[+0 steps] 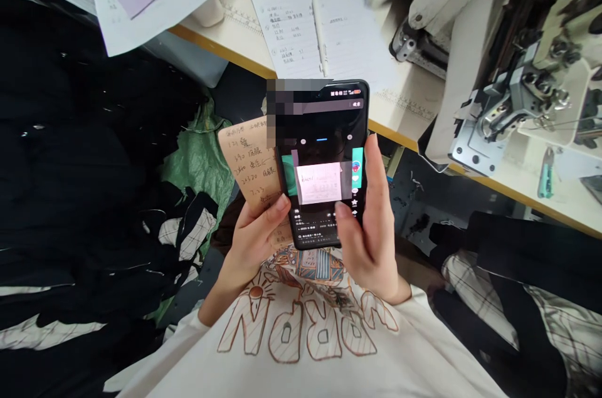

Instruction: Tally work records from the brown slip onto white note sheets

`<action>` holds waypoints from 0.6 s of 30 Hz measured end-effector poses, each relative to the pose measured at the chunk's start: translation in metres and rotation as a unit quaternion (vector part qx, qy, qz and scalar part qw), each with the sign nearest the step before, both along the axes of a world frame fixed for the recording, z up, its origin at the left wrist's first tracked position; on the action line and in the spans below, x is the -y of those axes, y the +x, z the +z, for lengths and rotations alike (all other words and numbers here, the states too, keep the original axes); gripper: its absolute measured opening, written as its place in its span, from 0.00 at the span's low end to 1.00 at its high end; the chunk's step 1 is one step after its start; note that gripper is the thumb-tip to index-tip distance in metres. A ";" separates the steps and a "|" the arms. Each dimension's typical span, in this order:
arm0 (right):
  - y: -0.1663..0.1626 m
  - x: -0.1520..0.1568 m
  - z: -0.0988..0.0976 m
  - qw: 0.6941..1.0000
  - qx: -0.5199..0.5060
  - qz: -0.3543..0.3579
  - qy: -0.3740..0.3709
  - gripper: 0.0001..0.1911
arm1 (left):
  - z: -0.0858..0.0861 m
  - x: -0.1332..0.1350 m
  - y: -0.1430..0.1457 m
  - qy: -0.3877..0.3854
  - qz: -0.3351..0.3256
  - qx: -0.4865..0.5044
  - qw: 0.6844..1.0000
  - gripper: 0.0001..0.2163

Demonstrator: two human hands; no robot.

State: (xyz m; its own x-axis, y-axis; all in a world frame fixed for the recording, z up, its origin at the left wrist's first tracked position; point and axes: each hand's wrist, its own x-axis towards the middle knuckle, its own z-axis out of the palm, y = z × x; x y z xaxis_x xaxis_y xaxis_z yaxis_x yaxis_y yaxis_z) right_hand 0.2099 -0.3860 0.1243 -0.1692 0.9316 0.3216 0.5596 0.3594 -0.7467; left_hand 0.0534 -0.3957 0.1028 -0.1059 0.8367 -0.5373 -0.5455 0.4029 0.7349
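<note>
A black smartphone is held upright in front of my chest, its screen lit with a picture of a white sheet. My right hand grips its right side, the thumb lying over the lower part of the screen. My left hand is closed on a brownish notebook page with handwriting, its thumb tip touching the phone's left edge. The phone covers part of the page. Left of the phone's top, a blurred patch hides what is there.
A yellow-edged table bears handwritten sheets, a white pen, a sewing machine and small green-handled snips. Dark garments lie heaped at the left beside a green sack. More dark and checked cloth lies right.
</note>
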 end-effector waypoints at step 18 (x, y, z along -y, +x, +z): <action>0.001 0.002 0.002 1.000 0.014 0.000 0.006 0.35 | 0.000 0.000 0.001 0.015 0.016 -0.010 1.000 0.15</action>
